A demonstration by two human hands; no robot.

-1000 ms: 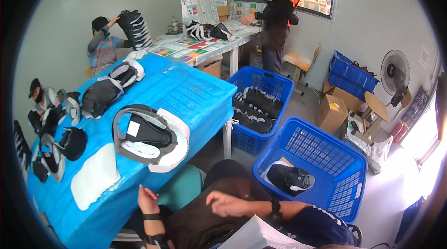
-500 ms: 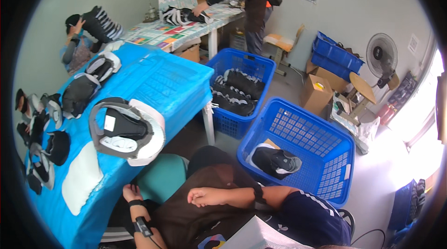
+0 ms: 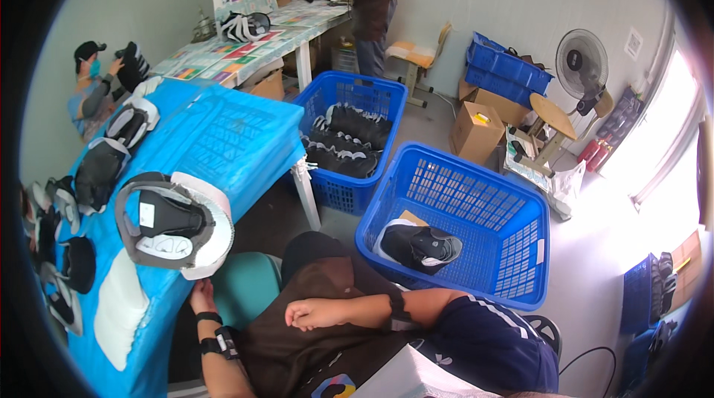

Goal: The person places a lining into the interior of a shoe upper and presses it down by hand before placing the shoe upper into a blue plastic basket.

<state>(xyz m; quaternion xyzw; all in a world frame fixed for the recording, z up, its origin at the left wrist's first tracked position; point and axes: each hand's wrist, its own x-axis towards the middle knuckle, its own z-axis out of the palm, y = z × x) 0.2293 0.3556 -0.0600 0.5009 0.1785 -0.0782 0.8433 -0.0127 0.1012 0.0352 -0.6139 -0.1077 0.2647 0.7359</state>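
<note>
Padded liner (image 3: 178,213) at the near edge of blue surface (image 3: 264,119); a bump might tip it off. Left hand (image 3: 202,298) just below, fingers partly hidden, grip can't be told. Right hand (image 3: 315,314) loosely clenched, nothing visible inside.

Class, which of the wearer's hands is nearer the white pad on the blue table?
Left. The left hand is right of the white pad; the right hand is farther right, over the apron.
</note>
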